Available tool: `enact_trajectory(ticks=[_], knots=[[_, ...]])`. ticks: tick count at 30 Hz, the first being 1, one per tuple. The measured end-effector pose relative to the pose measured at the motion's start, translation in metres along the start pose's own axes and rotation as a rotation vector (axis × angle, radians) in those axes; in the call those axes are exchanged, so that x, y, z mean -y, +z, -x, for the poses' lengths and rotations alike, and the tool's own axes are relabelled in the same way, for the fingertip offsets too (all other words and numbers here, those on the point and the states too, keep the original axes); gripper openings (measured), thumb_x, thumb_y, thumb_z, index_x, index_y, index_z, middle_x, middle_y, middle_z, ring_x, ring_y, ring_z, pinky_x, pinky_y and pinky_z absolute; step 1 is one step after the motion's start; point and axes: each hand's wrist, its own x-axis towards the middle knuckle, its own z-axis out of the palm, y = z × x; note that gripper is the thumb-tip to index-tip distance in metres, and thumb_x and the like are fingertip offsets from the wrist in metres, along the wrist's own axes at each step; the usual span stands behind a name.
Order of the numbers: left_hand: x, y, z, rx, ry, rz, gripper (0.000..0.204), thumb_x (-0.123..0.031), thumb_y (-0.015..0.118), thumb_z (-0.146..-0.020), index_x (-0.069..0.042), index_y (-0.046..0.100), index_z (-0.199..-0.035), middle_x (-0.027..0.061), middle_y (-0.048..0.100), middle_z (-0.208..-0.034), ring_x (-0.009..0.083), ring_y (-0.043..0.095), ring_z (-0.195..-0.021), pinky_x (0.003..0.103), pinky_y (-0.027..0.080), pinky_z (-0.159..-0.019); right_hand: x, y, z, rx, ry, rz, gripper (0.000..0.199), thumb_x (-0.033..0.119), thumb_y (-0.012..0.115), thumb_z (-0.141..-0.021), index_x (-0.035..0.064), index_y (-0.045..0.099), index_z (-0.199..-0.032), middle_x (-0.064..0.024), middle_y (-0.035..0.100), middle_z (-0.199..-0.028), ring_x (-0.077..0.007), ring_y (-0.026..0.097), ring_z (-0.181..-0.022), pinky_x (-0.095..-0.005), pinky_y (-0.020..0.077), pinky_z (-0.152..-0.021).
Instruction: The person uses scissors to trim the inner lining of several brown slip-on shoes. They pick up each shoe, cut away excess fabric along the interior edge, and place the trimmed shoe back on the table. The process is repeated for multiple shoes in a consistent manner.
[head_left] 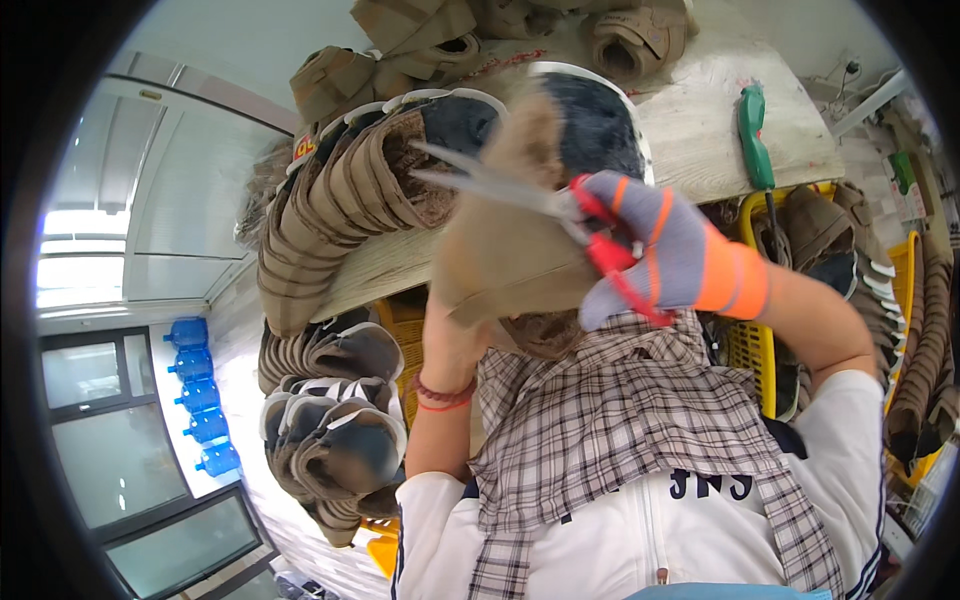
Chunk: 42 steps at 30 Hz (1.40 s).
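A tan, fleece-lined piece [520, 250], shaped like a boot upper, is held up in front of the near edge of the table [700, 125], which serves as the landmark here. It is gripped at its lower left by the bare left hand [450, 340], whose fingers are mostly hidden behind it; a dark red bracelet [445, 393] is worn on that wrist. By the right hand [665, 240], covered with a grey and orange glove, red-handled scissors [612, 256] are grasped, the fingers closed around the handles. The blades are spread apart across the upper part of the piece; whether the fabric is touched by them cannot be told, as that area is blurred. On the left part of the table, similar tan pieces are nested in a long curved row [320, 200], and more rolled pieces [625, 50] are set along its far side. A green-handled tool [752, 135] is laid on its right part, with a dark shaft pointing over the near edge. Below the table's near right edge, a yellow basket [742, 350] is seen; below its left end, further pieces [340, 440] are stacked. Well to the table's left, blue bottles [205, 390] are lined up by the wall.
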Motion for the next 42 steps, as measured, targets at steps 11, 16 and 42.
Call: enact_trajectory(ticks=[11, 16, 42], knots=[[0.000, 0.053, 0.006, 0.165, 0.176, -0.212, 0.014, 0.006, 0.047, -0.088, 0.006, 0.057, -0.099, 0.0139, 0.063, -0.096, 0.0124, 0.058, -0.071, 0.023, 0.047, -0.059, -0.086, -0.049, 0.003, -0.114, -0.301, -0.924, 0.084, 0.011, 0.080, -0.062, -0.0064, 0.036, -0.132, -0.0206, 0.051, -0.126, -0.0341, 0.053, -0.115, -0.0439, 0.0457, -0.097], [-0.001, 0.013, 0.012, -0.056, 0.547, -0.517, 0.016, 0.005, 0.047, -0.089, 0.003, 0.058, -0.101, 0.0130, 0.061, -0.109, 0.0126, 0.059, -0.083, 0.023, 0.047, -0.072, -0.121, -0.083, 0.003, -0.178, -0.441, -0.916, 0.081, 0.012, 0.078, -0.068, -0.0067, 0.033, -0.133, -0.0241, 0.048, -0.127, -0.0369, 0.054, -0.111, -0.0461, 0.0492, -0.092], [0.065, -0.086, 0.011, -0.096, -0.410, 0.345, 0.042, -0.024, 0.048, -0.096, 0.001, 0.044, -0.130, 0.0140, 0.050, -0.131, 0.0287, 0.047, -0.121, 0.044, 0.034, -0.105, -0.131, 0.039, -0.009, -0.078, -0.149, 0.069, 0.045, 0.014, 0.073, -0.078, 0.0003, 0.054, -0.116, -0.0093, 0.065, -0.097, -0.0125, 0.058, -0.090, -0.0287, 0.0469, -0.078]])
